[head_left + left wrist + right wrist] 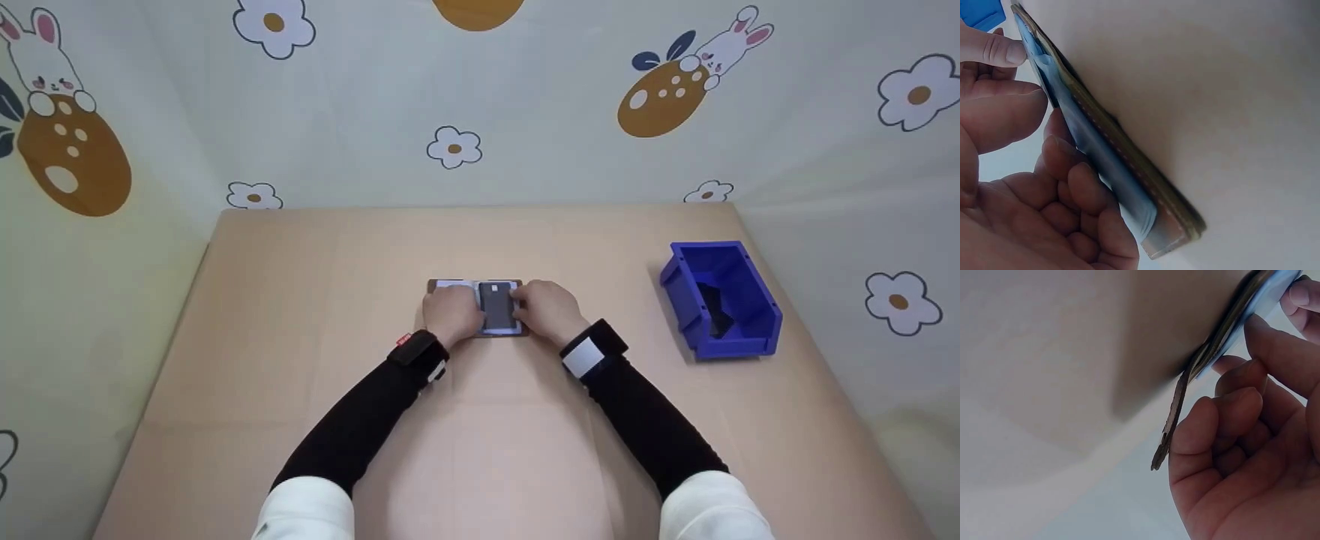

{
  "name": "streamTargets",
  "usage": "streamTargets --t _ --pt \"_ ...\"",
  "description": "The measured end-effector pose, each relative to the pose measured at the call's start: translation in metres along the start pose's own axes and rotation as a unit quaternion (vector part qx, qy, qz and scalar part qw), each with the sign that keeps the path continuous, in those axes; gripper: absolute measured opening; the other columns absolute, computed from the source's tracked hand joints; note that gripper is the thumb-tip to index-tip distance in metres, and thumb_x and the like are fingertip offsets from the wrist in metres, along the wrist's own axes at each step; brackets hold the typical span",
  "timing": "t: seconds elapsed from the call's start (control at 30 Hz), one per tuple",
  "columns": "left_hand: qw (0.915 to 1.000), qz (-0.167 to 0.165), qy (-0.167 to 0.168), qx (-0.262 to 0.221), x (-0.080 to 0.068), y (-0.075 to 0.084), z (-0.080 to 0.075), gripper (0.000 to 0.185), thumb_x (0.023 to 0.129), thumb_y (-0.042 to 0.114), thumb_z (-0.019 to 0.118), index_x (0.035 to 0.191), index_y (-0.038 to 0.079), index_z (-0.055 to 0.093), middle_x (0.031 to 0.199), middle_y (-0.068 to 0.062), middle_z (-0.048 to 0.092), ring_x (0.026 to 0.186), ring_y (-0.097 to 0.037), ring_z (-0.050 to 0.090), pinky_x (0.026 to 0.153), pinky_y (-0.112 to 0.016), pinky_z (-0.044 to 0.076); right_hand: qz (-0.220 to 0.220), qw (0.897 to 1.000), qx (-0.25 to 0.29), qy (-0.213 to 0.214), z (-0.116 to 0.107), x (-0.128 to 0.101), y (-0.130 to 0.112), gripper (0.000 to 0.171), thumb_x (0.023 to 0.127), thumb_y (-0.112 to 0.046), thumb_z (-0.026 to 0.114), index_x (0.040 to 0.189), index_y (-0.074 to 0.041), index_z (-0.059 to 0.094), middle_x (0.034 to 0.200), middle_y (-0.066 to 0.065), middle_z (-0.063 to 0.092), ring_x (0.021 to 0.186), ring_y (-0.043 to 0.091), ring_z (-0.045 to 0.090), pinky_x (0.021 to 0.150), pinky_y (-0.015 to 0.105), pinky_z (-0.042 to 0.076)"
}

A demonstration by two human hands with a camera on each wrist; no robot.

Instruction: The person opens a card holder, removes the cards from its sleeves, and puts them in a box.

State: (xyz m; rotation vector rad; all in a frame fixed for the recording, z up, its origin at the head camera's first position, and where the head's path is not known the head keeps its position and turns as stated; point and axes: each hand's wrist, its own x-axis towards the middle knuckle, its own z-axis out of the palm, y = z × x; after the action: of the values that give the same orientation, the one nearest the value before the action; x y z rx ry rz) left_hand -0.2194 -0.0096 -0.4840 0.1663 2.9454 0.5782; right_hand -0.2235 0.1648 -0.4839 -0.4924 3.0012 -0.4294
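A brown card wallet (pixel 433 286) lies spread open on the tabletop, its clear sleeves (pixel 1109 163) showing a bluish white. Over its right half is a dark grey card (pixel 496 306) with a small pale mark near the top. My left hand (pixel 452 313) covers much of the left half and pinches the card near its left edge, the other fingers curled against the sleeves. From the opposite side, my right hand (pixel 551 309) holds the card by its right edge with thumb and finger. In the right wrist view, the wallet's brown edge (pixel 1168 430) runs alongside my curled right fingers.
A blue plastic bin (pixel 724 300) stands to the right on the brown tabletop (pixel 300 300), with a dark item (pixel 715 309) inside. Behind and at the sides hangs a pale curtain (pixel 360 97) printed with flowers and rabbits.
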Motion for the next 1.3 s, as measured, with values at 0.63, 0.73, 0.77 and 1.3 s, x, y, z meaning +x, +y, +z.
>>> streamTargets --t 0.63,0.73,0.77,1.3 --pt "0.9999 0.010 -0.003 -0.008 -0.0001 -0.0026 0.0004 0.022 0.084 0.027 0.070 0.082 0.006 0.070 0.091 -0.011 0.071 0.088 -0.031 0.065 0.081 -0.048 0.047 0.006 1.000 0.002 -0.003 0.0011 -0.0018 0.0000 0.029 0.085 -0.011 0.074 0.114 -0.010 0.074 0.095 0.010 0.069 0.086 0.026 0.064 0.075 0.042 0.051" --pt "0.9998 0.012 -0.002 -0.014 0.0004 -0.0036 0.0006 0.021 0.083 0.027 0.070 0.079 0.007 0.068 0.089 -0.011 0.071 0.086 -0.031 0.065 0.081 -0.048 0.047 0.009 1.000 0.008 0.000 0.0007 -0.0021 0.0003 0.031 0.085 -0.010 0.074 0.116 -0.010 0.074 0.096 0.010 0.069 0.088 0.027 0.065 0.076 0.042 0.051" --pt "0.9998 0.015 -0.002 -0.013 0.0006 -0.0039 0.0009 0.020 0.083 0.026 0.070 0.077 0.007 0.068 0.089 -0.011 0.071 0.086 -0.031 0.065 0.081 -0.048 0.047 0.010 1.000 0.008 0.000 0.0006 -0.0021 0.0004 0.031 0.085 -0.010 0.074 0.116 -0.010 0.074 0.097 0.010 0.069 0.089 0.027 0.065 0.077 0.042 0.051" --pt "0.9993 0.019 -0.022 -0.024 0.0006 -0.0053 -0.0020 0.019 0.083 0.024 0.066 0.073 0.008 0.064 0.084 -0.010 0.067 0.081 -0.029 0.062 0.080 -0.047 0.047 0.018 1.000 0.019 0.002 0.0015 -0.0015 0.0026 0.031 0.084 -0.011 0.075 0.114 -0.011 0.075 0.101 0.012 0.070 0.093 0.030 0.066 0.079 0.045 0.051"
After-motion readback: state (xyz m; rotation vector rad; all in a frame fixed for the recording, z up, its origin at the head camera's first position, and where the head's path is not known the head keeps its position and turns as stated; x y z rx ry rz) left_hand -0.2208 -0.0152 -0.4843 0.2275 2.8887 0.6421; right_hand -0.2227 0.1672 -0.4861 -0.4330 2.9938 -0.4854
